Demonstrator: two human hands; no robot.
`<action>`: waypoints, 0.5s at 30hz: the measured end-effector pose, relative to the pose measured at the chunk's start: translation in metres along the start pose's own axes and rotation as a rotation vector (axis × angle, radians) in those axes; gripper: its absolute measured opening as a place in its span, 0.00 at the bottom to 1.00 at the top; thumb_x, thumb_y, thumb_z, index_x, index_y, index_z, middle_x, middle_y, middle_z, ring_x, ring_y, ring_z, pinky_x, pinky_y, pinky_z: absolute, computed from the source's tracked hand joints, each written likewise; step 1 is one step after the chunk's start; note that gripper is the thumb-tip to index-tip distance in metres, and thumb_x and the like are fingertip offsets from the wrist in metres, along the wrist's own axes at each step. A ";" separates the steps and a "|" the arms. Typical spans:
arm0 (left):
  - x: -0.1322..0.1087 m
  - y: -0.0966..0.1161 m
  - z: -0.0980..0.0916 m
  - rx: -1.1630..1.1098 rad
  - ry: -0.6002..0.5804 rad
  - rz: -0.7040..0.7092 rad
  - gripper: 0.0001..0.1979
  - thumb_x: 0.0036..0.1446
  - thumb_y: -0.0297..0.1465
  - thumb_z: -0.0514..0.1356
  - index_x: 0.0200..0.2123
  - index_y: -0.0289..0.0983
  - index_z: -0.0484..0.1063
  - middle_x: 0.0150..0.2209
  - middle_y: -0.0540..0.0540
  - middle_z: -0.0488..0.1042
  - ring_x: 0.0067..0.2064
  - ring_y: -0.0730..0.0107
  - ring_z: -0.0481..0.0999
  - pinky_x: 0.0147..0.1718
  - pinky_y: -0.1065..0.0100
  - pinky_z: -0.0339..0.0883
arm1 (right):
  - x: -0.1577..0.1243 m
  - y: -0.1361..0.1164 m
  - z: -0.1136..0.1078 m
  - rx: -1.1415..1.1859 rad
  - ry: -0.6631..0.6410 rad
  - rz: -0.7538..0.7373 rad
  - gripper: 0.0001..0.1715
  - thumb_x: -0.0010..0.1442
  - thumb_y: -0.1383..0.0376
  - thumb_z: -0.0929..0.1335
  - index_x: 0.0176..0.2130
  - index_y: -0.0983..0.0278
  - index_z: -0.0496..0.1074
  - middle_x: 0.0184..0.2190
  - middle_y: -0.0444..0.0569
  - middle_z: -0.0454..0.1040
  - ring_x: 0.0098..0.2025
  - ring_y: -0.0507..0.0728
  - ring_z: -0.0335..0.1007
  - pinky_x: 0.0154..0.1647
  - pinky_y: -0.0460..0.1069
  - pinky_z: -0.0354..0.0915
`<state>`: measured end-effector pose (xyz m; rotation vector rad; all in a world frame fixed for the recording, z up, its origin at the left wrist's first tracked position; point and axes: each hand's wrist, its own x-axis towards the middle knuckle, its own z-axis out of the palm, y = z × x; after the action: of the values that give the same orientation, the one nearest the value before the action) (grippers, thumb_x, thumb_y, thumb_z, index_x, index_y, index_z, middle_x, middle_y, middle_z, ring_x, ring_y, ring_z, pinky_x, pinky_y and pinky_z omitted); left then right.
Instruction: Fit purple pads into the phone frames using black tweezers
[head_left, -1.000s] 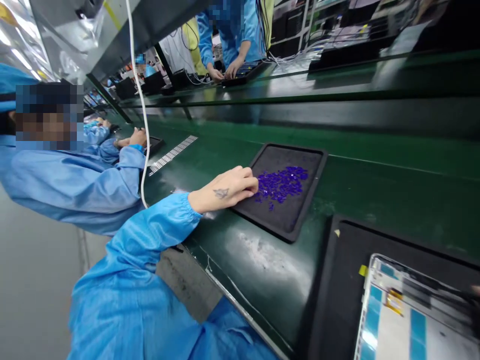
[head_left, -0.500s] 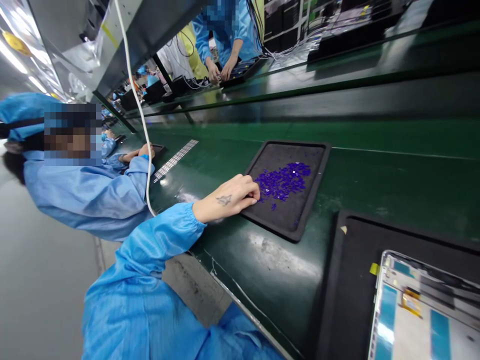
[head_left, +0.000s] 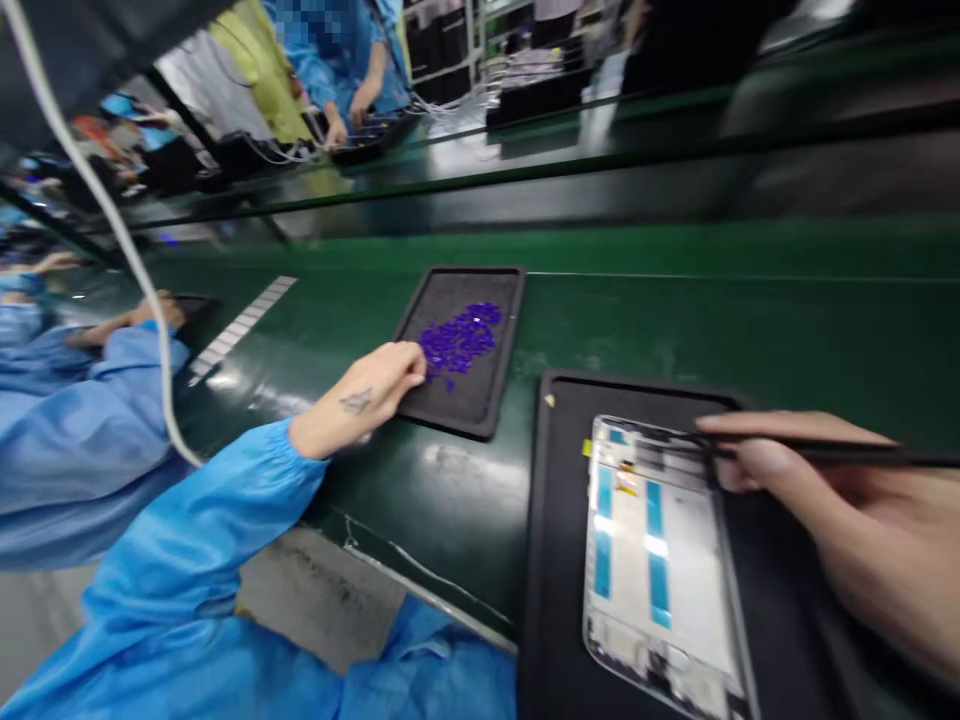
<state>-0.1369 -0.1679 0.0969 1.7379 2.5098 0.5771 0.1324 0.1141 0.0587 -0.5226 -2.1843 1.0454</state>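
My left hand [head_left: 379, 380] rests at the near left edge of a small black tray [head_left: 461, 412], its fingers curled together beside a heap of tiny purple pieces [head_left: 466, 338]. Whatever its fingertips may pinch is hidden. On the right, my right hand [head_left: 840, 490], slightly blurred, holds thin black tweezers [head_left: 840, 452] that point left. Their tip is over the upper right edge of an open phone frame [head_left: 694, 560]. This silvery frame has two blue strips and a small gold-coloured flex, and lies in a larger black tray [head_left: 536, 520].
Both trays stand on a green bench [head_left: 480, 490]. A white cable [head_left: 105, 200] hangs at the left. Beyond it lies a pale label strip [head_left: 244, 328], near a co-worker's blue sleeve [head_left: 142, 385]. Another person's hands [head_left: 349, 120] work across the bench.
The view has swung to the right, so my right hand with the tweezers and more of the phone frame now show. My left hand stays by the purple pieces.
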 end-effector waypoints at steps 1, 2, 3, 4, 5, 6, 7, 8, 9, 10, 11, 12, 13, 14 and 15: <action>-0.001 0.003 -0.001 -0.023 0.023 0.000 0.09 0.70 0.31 0.50 0.36 0.37 0.65 0.34 0.49 0.69 0.35 0.70 0.67 0.38 0.67 0.61 | 0.001 -0.007 -0.001 0.004 0.009 0.024 0.18 0.61 0.53 0.72 0.24 0.58 0.79 0.32 0.48 0.81 0.32 0.56 0.75 0.29 0.50 0.67; -0.001 0.008 -0.002 -0.053 0.046 0.001 0.09 0.70 0.31 0.51 0.37 0.37 0.66 0.34 0.49 0.70 0.35 0.71 0.67 0.37 0.68 0.61 | 0.004 -0.014 -0.001 0.070 0.007 0.059 0.12 0.61 0.56 0.72 0.30 0.59 0.81 0.28 0.46 0.79 0.28 0.54 0.73 0.30 0.50 0.68; 0.000 0.015 -0.001 -0.099 0.063 0.006 0.08 0.69 0.32 0.52 0.38 0.37 0.67 0.35 0.49 0.71 0.35 0.71 0.68 0.36 0.69 0.62 | 0.007 -0.021 0.000 0.171 0.004 0.100 0.09 0.60 0.58 0.73 0.36 0.60 0.81 0.25 0.45 0.77 0.26 0.53 0.72 0.29 0.49 0.68; 0.002 0.025 0.001 -0.168 0.066 0.018 0.07 0.69 0.32 0.54 0.39 0.37 0.69 0.36 0.50 0.72 0.35 0.72 0.70 0.36 0.69 0.62 | 0.010 -0.029 0.001 0.280 0.005 0.127 0.09 0.60 0.59 0.73 0.39 0.61 0.81 0.24 0.44 0.77 0.25 0.53 0.73 0.29 0.50 0.70; 0.006 0.037 0.004 -0.266 0.055 0.038 0.06 0.68 0.32 0.55 0.41 0.37 0.71 0.37 0.50 0.74 0.37 0.72 0.71 0.37 0.69 0.63 | 0.013 -0.036 0.002 0.364 0.014 0.138 0.10 0.59 0.60 0.74 0.41 0.62 0.80 0.24 0.44 0.77 0.25 0.53 0.74 0.30 0.50 0.71; 0.011 0.051 0.008 -0.392 0.023 0.068 0.06 0.68 0.32 0.56 0.42 0.38 0.72 0.39 0.50 0.75 0.39 0.72 0.73 0.39 0.70 0.64 | 0.015 -0.043 0.003 0.418 0.025 0.132 0.11 0.59 0.61 0.74 0.41 0.63 0.80 0.25 0.44 0.77 0.26 0.54 0.74 0.31 0.50 0.72; 0.018 0.066 0.013 -0.538 -0.024 0.108 0.06 0.67 0.31 0.57 0.42 0.38 0.74 0.39 0.51 0.76 0.39 0.73 0.74 0.39 0.70 0.64 | 0.017 -0.049 0.002 0.438 0.039 0.111 0.11 0.59 0.61 0.75 0.42 0.63 0.80 0.25 0.44 0.77 0.27 0.54 0.75 0.32 0.50 0.73; 0.025 0.081 0.017 -0.683 -0.081 0.144 0.06 0.66 0.30 0.58 0.41 0.37 0.75 0.38 0.51 0.77 0.39 0.74 0.74 0.39 0.71 0.65 | 0.017 -0.054 0.001 0.422 0.056 0.078 0.10 0.60 0.62 0.74 0.42 0.62 0.81 0.26 0.44 0.77 0.27 0.53 0.75 0.33 0.50 0.73; 0.034 0.095 0.022 -0.837 -0.135 0.170 0.05 0.65 0.30 0.60 0.39 0.36 0.76 0.37 0.51 0.77 0.38 0.75 0.74 0.38 0.72 0.65 | 0.016 -0.059 -0.001 0.378 0.070 0.038 0.09 0.60 0.62 0.74 0.42 0.61 0.81 0.27 0.44 0.77 0.28 0.52 0.75 0.34 0.49 0.72; 0.042 0.107 0.027 -0.987 -0.211 0.156 0.06 0.65 0.30 0.61 0.38 0.34 0.76 0.36 0.50 0.77 0.36 0.76 0.73 0.37 0.73 0.65 | 0.014 -0.063 -0.003 0.321 0.083 -0.004 0.08 0.61 0.62 0.74 0.42 0.59 0.82 0.29 0.43 0.78 0.29 0.51 0.75 0.35 0.48 0.71; 0.049 0.117 0.032 -1.129 -0.274 0.114 0.06 0.63 0.30 0.62 0.38 0.32 0.76 0.35 0.49 0.77 0.35 0.77 0.73 0.35 0.73 0.65 | 0.011 -0.066 -0.006 0.261 0.089 -0.042 0.07 0.62 0.62 0.73 0.42 0.58 0.82 0.31 0.43 0.78 0.29 0.50 0.74 0.35 0.47 0.70; 0.055 0.124 0.036 -1.264 -0.323 0.063 0.07 0.62 0.30 0.64 0.37 0.31 0.75 0.34 0.48 0.76 0.33 0.77 0.73 0.34 0.73 0.65 | 0.008 -0.068 -0.010 0.210 0.088 -0.074 0.06 0.62 0.63 0.73 0.41 0.57 0.82 0.33 0.43 0.78 0.30 0.50 0.74 0.35 0.46 0.70; 0.059 0.129 0.040 -1.385 -0.364 0.000 0.08 0.61 0.31 0.65 0.37 0.30 0.75 0.33 0.48 0.76 0.32 0.78 0.72 0.34 0.73 0.66 | 0.006 -0.069 -0.013 0.180 0.079 -0.095 0.06 0.63 0.63 0.73 0.40 0.56 0.82 0.35 0.43 0.78 0.31 0.49 0.74 0.34 0.46 0.69; 0.061 0.131 0.044 -1.489 -0.394 -0.064 0.10 0.59 0.31 0.67 0.37 0.29 0.75 0.32 0.47 0.76 0.31 0.79 0.72 0.34 0.73 0.66 | 0.003 -0.070 -0.015 0.166 0.068 -0.110 0.06 0.63 0.63 0.72 0.40 0.55 0.82 0.36 0.42 0.78 0.31 0.49 0.74 0.34 0.46 0.69; 0.062 0.132 0.047 -1.578 -0.417 -0.124 0.12 0.57 0.33 0.69 0.37 0.29 0.76 0.32 0.47 0.75 0.30 0.79 0.72 0.34 0.73 0.66 | 0.001 -0.070 -0.018 0.157 0.057 -0.117 0.05 0.63 0.62 0.72 0.39 0.55 0.82 0.36 0.42 0.78 0.31 0.50 0.74 0.33 0.46 0.70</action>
<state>-0.0305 -0.0577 0.1065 0.8458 1.0560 1.3884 0.1392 0.0815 0.1230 -0.3444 -2.0376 1.1129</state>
